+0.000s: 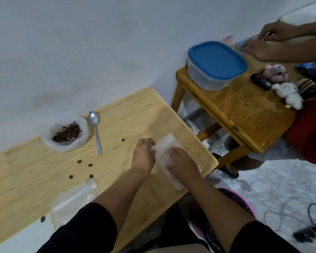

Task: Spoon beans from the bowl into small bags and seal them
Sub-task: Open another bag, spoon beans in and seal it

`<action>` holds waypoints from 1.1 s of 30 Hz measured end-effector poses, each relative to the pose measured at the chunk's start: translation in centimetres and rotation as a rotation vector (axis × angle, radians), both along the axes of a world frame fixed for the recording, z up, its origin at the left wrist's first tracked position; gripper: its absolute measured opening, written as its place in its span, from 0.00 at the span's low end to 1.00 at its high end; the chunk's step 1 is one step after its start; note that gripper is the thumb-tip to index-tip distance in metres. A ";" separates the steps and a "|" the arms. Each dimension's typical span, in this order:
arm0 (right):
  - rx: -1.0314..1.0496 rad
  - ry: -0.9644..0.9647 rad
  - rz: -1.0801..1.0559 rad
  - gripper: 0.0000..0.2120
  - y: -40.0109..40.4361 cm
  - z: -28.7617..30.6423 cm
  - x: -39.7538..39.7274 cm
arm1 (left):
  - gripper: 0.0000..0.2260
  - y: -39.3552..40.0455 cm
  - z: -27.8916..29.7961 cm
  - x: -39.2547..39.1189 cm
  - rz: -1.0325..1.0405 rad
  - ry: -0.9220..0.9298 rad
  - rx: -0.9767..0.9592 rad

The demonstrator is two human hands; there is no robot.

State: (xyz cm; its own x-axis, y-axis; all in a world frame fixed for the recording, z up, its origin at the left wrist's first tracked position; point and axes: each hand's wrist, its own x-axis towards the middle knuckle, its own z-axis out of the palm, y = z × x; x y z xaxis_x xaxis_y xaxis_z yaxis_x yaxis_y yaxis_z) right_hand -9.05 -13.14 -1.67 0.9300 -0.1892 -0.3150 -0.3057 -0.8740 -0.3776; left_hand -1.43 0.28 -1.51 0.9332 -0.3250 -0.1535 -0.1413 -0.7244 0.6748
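Note:
A clear plastic-lined bowl of dark beans [67, 134] sits at the far left of the light wooden table [128, 114]. A metal spoon [96, 128] lies beside it, bowl end toward the wall. A white stack of small bags [164, 145] lies near the table's right edge. My left hand [144, 156] has its fingers curled at the stack's left edge and pinches it. My right hand [182, 162] rests flat on top of the stack with straight fingers. Several loose beans [90, 165] lie scattered on the table.
Clear plastic bags [73, 199] lie at the table's near edge. A second wooden table [244, 114] to the right holds a blue-lidded container [215, 64] and small plush toys [288, 94]. Another person's hands [259, 49] work there. Cables [303, 229] lie on the floor.

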 end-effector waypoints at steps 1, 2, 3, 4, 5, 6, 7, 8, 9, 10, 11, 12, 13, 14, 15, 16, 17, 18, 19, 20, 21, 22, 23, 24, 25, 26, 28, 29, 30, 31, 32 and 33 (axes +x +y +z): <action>0.007 0.001 -0.008 0.33 -0.1 -0.1 0.1 | 0.09 0.0 0.1 0.1 0.029 0.010 -0.018; 0.015 0.002 -0.017 0.33 -0.1 -0.2 0.1 | 0.08 -0.1 0.3 0.1 0.055 0.021 -0.037; 0.022 -0.001 -0.024 0.34 -0.2 -0.1 0.2 | 0.07 -0.1 0.3 0.2 0.071 0.034 -0.054; 0.027 -0.014 -0.029 0.34 -0.3 -0.1 0.3 | 0.06 0.0 0.4 0.3 0.077 0.043 -0.068; 0.026 -0.035 -0.032 0.33 -0.3 0.1 0.4 | 0.06 0.1 0.3 0.4 0.075 0.051 -0.075; 0.021 -0.069 -0.033 0.32 -0.4 0.3 0.5 | 0.06 0.2 0.3 0.4 0.073 0.058 -0.078; 0.012 -0.114 -0.031 0.31 -0.5 0.5 0.7 | 0.06 0.3 0.2 0.4 0.073 0.061 -0.080; 0.001 -0.164 -0.028 0.30 -0.6 0.8 0.9 | 0.07 0.4 0.2 0.4 0.077 0.059 -0.085; -0.012 -0.208 -0.026 0.30 -0.6 1.0 1.1 | 0.07 0.5 0.2 0.4 0.084 0.052 -0.093; -0.027 -0.246 -0.021 0.29 -0.7 1.3 1.4 | 0.08 0.6 0.2 0.5 0.091 0.034 -0.102; -0.042 -0.281 -0.014 0.29 -0.7 1.5 1.7 | 0.08 0.7 0.2 0.5 0.094 0.010 -0.103; -0.054 -0.316 -0.009 0.28 -0.7 1.7 2.1 | 0.07 0.8 0.3 0.5 0.092 -0.019 -0.101; -0.063 -0.352 -0.005 0.27 -0.7 1.9 2.5 | 0.07 0.9 0.4 0.6 0.090 -0.049 -0.100; -0.070 -0.392 0.006 0.26 -0.7 2.2 2.9 | 0.07 1.1 0.5 0.7 0.088 -0.079 -0.109; -0.072 -0.433 0.023 0.24 -0.7 2.4 3.4 | 0.06 1.2 0.6 0.9 0.084 -0.107 -0.124; -0.067 -0.467 0.040 0.20 -0.6 2.7 4.0 | 0.06 1.3 0.8 1.2 0.080 -0.134 -0.145; -0.053 -0.481 0.055 0.16 -0.5 3.1 4.6 | 0.06 1.5 1.2 1.4 0.084 -0.155 -0.173; -0.032 -0.476 0.071 0.13 -0.2 3.8 5.2 | 0.06 1.7 1.7 1.6 0.097 -0.171 -0.214; -0.010 -0.466 0.095 0.11 0.2 4.4 5.8 | 0.06 2.0 2.3 1.9 0.121 -0.180 -0.265; 0.011 -0.464 0.118 0.10 0.5 5.0 6.4 | 0.05 2.4 3.0 2.1 0.155 -0.189 -0.326; 0.031 -0.473 0.134 0.09 1.0 5.6 7.1 | 0.05 2.8 3.7 2.4 0.206 -0.184 -0.391; 0.056 -0.481 0.136 0.08 1.6 6.2 7.7 | 0.06 3.3 4.5 2.7 0.267 -0.159 -0.455; 0.083 -0.491 0.131 0.07 2.3 6.9 8.2 | 0.07 3.8 5.3 3.1 0.335 -0.122 -0.509; 0.114 -0.505 0.123 0.07 3.1 7.5 8.7 | 0.09 4.4 6.1 3.5 0.402 -0.093 -0.556; 0.143 -0.521 0.113 0.07 3.9 8.2 9.2 | 0.11 5.0 6.8 3.7 0.458 -0.086 -0.590; 0.172 -0.537 0.099 0.07 4.9 8.8 9.6 | 0.13 5.7 7.5 3.9 0.504 -0.095 -0.611; 0.235 -0.585 0.078 0.07 7.0 10.1 10.4 | 0.17 7.1 8.7 4.0 0.588 -0.103 -0.655; 0.275 -0.610 0.068 0.06 8.2 10.6 10.7 | 0.18 7.8 9.2 3.9 0.621 -0.078 -0.688; 0.326 -0.633 0.056 0.06 9.5 11.1 10.8 | 0.18 8.6 9.5 3.8 0.639 -0.039 -0.731; 0.385 -0.657 0.049 0.06 10.8 11.4 10.9 | 0.17 9.3 9.8 3.7 0.643 -0.003 -0.772; 0.449 -0.679 0.055 0.06 12.1 11.6 10.9 | 0.16 10.1 10.1 3.6 0.646 0.017 -0.802; 0.511 -0.686 0.069 0.05 13.4 11.6 10.9 | 0.15 11.0 10.3 3.5 0.655 0.025 -0.821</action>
State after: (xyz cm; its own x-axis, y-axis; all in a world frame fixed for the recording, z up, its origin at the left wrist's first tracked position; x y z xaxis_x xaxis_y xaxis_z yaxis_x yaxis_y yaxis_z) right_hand 1.82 0.23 9.96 0.9502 -0.1134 0.2902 0.1819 -0.5543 -0.8122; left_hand 2.05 11.26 8.83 0.9637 0.2298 -0.1361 0.1334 0.0273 0.9907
